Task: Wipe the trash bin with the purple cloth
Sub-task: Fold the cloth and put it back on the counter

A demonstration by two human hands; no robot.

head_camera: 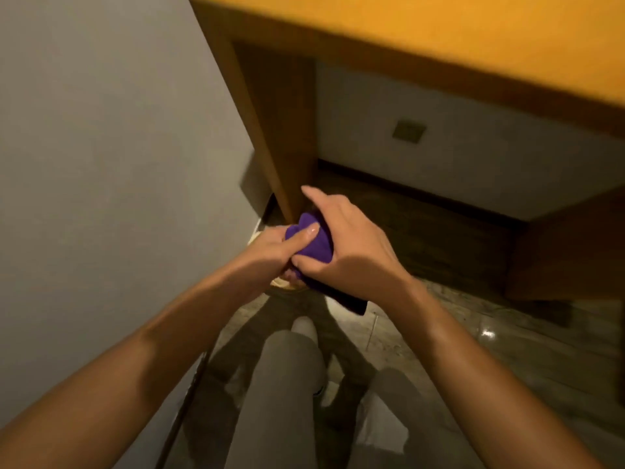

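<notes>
Both of my hands hold a bunched purple cloth (pixel 313 247) in front of me, above the floor. My left hand (pixel 274 248) grips its left side, thumb pressed on top. My right hand (pixel 345 242) closes over its right side, index finger stretched forward; a dark end of the cloth hangs below this hand. Under my hands only a pale curved rim (pixel 282 283) shows, possibly the trash bin, mostly hidden.
A wooden desk (pixel 422 38) juts out overhead, its leg (pixel 270 140) coming down just behind my hands. A grey wall (pixel 101 164) runs close on the left. My legs (pixel 287 384) stand on the tiled floor (pixel 473 350) below.
</notes>
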